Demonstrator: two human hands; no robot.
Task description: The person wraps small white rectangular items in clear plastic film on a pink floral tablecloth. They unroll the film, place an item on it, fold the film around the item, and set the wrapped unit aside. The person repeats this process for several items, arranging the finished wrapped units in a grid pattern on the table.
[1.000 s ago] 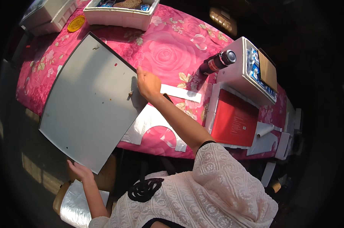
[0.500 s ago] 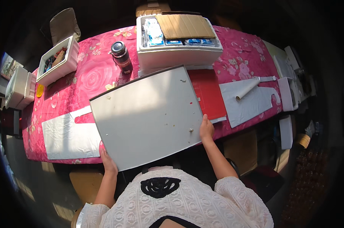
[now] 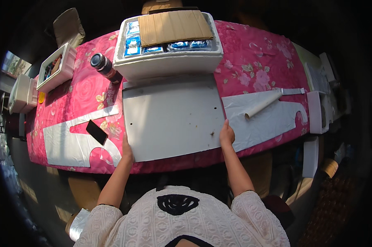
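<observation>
A large pale grey rectangular board (image 3: 169, 119), marked with a few small dark spots, lies between my hands in front of the white foam box. My left hand (image 3: 127, 151) is closed on its left edge near the front corner. At the opposite edge, close to the front right corner, my right hand (image 3: 226, 135) grips it with the thumb on top. A black phone (image 3: 97, 132) rests left of the board, beside a white plastic apron-like sheet (image 3: 66, 144). To the right, a pale rolled tube (image 3: 263, 104) sits on a similar white sheet (image 3: 260, 125).
The white foam box (image 3: 169, 66) holds several blue-and-white packets under a cardboard piece (image 3: 175, 26). A dark bottle (image 3: 106, 68) stands left of it. Farther left is a smaller foam box (image 3: 56, 76) of tools. A pink floral cloth (image 3: 87, 88) covers the table.
The board has swung from tilted to nearly square with the table and moved away from me, toward the foam box. It now hides the red flat item. The phone has come into sight.
</observation>
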